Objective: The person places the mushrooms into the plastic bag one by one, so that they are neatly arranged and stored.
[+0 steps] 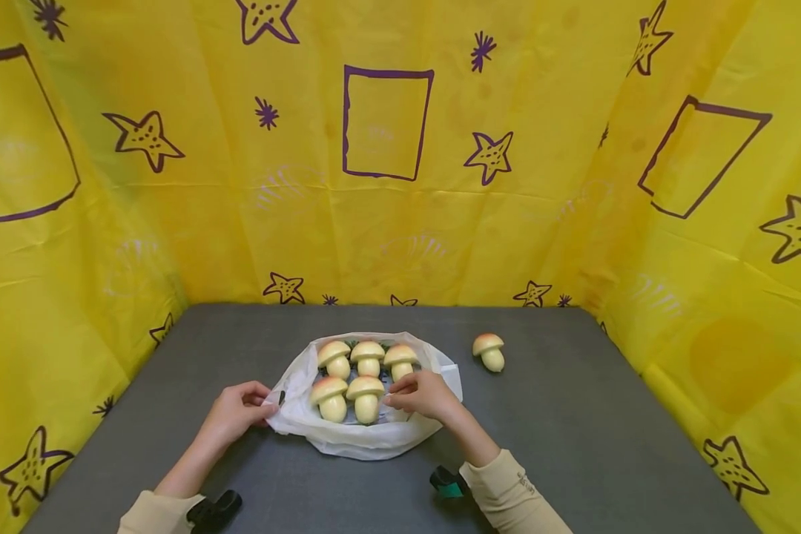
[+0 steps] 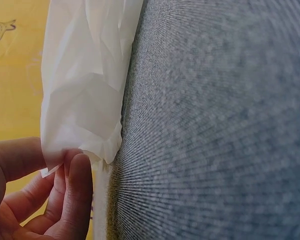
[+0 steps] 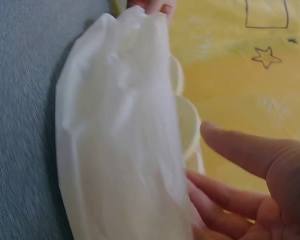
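Observation:
A white plastic bag (image 1: 337, 440) lies with its mouth spread wide around several toy mushrooms (image 1: 366, 406), cream with orange-tinged caps, arranged in two rows. At the bag's left edge, my left hand (image 1: 236, 408) pinches the thin plastic between thumb and fingers; the left wrist view shows the pinched bag corner (image 2: 85, 100) closely. My right hand (image 1: 423, 394) is over the bag's right part, beside the front mushrooms. In the right wrist view its thumb and fingers stand apart with nothing between them, the fingers partly hidden behind the bag wall (image 3: 120, 130).
One more toy mushroom (image 1: 489, 352) lies on the dark grey table (image 1: 561, 430), right of the bag. Yellow cloth (image 1: 387, 245) with drawn stars walls the table's back and sides. A black wrist mount (image 1: 215, 512) sits at the left sleeve, another (image 1: 447, 482) at the right.

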The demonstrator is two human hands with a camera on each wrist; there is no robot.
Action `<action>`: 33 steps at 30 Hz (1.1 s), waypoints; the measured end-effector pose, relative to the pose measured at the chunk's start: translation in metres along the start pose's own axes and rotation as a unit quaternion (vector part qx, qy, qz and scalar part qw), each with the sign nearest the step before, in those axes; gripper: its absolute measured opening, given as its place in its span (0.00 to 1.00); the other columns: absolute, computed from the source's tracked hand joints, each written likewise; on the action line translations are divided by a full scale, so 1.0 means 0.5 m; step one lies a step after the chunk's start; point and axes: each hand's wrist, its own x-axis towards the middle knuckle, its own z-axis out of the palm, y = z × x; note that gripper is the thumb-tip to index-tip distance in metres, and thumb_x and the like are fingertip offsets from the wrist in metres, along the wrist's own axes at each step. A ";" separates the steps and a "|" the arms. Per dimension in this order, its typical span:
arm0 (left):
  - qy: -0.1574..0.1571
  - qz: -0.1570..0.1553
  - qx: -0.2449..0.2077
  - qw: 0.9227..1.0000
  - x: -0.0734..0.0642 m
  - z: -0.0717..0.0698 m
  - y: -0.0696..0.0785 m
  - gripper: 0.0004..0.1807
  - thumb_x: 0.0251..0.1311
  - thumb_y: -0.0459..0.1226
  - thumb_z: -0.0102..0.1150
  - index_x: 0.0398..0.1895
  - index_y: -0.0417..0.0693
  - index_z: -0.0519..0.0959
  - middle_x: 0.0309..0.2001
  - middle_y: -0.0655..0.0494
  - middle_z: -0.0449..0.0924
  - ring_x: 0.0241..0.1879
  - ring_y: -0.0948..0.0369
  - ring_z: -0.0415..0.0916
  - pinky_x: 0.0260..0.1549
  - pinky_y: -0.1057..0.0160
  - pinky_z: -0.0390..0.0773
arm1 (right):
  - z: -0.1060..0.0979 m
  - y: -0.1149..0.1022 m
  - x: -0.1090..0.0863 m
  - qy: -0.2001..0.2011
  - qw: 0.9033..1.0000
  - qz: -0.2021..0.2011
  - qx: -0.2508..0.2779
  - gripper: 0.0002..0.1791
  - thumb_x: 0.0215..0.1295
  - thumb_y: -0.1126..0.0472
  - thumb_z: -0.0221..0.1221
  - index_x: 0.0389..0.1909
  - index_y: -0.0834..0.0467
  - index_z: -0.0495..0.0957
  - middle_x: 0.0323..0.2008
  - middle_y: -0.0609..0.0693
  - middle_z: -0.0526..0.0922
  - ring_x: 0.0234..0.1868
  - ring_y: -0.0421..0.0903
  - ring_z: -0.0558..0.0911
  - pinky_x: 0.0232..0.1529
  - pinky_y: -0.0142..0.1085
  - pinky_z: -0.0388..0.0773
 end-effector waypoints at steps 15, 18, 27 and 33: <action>-0.004 0.000 0.018 1.000 0.003 -0.001 0.003 0.13 0.49 0.30 0.68 0.37 0.31 0.78 0.26 0.50 0.78 0.22 0.62 0.76 0.25 0.64 0.79 | -0.076 0.023 -0.006 0.052 0.996 -0.071 -0.032 0.18 0.58 0.52 0.64 0.44 0.60 0.83 0.36 0.51 0.87 0.37 0.43 0.85 0.37 0.33 0.79; -0.003 0.002 0.020 1.000 0.004 -0.002 0.004 0.14 0.49 0.31 0.68 0.37 0.32 0.78 0.26 0.50 0.78 0.22 0.62 0.76 0.25 0.64 0.79 | -0.093 0.030 -0.006 0.059 0.996 -0.067 -0.022 0.19 0.58 0.51 0.64 0.46 0.60 0.82 0.38 0.51 0.86 0.38 0.44 0.84 0.39 0.35 0.79; -0.006 0.005 0.026 1.000 0.008 0.000 0.004 0.14 0.50 0.31 0.68 0.38 0.32 0.78 0.27 0.50 0.78 0.22 0.62 0.75 0.26 0.64 0.79 | -0.135 0.057 -0.004 0.089 0.994 -0.055 -0.003 0.18 0.59 0.56 0.64 0.45 0.64 0.81 0.38 0.56 0.86 0.38 0.46 0.84 0.37 0.33 0.79; -0.003 0.006 0.028 1.000 0.006 0.000 0.006 0.14 0.50 0.31 0.68 0.38 0.32 0.78 0.27 0.50 0.79 0.22 0.63 0.75 0.26 0.64 0.78 | -0.160 0.070 -0.010 0.109 0.993 -0.043 0.010 0.18 0.58 0.56 0.65 0.44 0.64 0.82 0.38 0.58 0.86 0.37 0.48 0.84 0.38 0.40 0.81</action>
